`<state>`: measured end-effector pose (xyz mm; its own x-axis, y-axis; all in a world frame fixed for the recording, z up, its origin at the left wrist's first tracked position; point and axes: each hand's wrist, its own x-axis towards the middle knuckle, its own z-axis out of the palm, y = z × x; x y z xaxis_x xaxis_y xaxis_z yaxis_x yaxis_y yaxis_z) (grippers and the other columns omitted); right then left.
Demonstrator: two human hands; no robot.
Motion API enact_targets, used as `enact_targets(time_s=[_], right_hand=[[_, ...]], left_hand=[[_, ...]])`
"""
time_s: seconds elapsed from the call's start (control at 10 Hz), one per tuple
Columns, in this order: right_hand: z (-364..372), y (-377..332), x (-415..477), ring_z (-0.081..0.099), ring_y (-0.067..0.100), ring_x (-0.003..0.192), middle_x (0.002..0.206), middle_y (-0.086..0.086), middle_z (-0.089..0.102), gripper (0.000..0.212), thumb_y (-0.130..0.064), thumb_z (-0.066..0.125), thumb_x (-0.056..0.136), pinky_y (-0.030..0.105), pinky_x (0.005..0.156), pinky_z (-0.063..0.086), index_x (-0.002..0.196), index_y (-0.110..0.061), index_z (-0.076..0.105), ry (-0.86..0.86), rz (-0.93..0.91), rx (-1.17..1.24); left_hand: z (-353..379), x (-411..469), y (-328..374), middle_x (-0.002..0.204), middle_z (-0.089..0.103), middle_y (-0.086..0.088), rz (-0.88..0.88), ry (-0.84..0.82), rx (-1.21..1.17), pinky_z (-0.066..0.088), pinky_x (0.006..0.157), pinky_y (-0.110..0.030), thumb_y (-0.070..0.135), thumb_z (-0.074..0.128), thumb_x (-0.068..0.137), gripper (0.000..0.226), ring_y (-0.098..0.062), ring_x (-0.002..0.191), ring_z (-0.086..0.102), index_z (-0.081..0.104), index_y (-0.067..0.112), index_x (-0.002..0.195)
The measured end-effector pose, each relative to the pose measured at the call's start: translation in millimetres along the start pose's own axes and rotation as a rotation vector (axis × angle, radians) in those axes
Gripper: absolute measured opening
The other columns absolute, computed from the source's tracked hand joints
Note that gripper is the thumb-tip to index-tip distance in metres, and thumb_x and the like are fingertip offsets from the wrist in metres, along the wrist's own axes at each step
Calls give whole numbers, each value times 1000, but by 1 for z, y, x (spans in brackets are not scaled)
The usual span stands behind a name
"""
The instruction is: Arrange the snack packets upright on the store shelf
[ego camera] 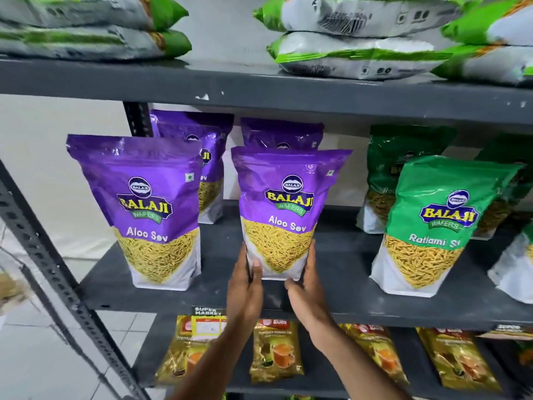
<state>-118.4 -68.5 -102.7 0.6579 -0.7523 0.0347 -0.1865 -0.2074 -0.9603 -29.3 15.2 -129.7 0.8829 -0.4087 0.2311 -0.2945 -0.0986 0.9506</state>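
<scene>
Grey store shelf [346, 284]: Aloo Sev packet [284, 209] upright, long axis vertical, base clamped between left hand [245, 287] and right hand [307, 287], equally near.

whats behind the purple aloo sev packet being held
Another purple packet stands behind the held Aloo Sev packet; only its top shows, the rest is covered.
</scene>
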Motion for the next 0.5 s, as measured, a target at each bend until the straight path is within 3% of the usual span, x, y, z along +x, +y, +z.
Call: enact_targets(time_s=[0.1,0.2,0.3,0.4,0.5], right_hand=[[-3,0,0,47,13,138,154,-17,43,92,-3,55,88,44,115,42,151,-52,8,-4,25,12],[-3,9,-9,46,13,139,155,-15,41,99,4,53,83,47,114,43,150,-54,8,5,15,35],[-5,14,-10,46,12,138,156,-14,40,103,8,52,80,45,112,45,150,-53,6,-8,-7,29],[-10,11,-5,51,10,131,154,-16,41,104,6,53,80,32,102,49,150,-53,4,-22,-8,36],[-12,7,-17,53,11,125,157,-17,38,104,-1,56,82,38,106,47,149,-55,-1,-31,15,9]], left_hand=[[-4,-5,1,144,45,18,23,4,73,31,94,-7,48,38,95,55,2,128,41,30,36,148],[-6,-15,-1,151,44,9,35,-21,185,32,96,-21,49,39,96,58,-13,134,46,24,35,150],[-5,-23,0,152,44,8,66,-27,243,34,92,-22,51,39,95,60,-16,133,49,22,35,151],[-9,-18,3,152,43,7,83,-55,233,37,98,-25,47,44,95,62,-17,133,49,21,34,151],[-15,-20,7,155,39,6,59,-106,102,35,110,-28,41,47,96,64,-15,140,41,18,31,153]])
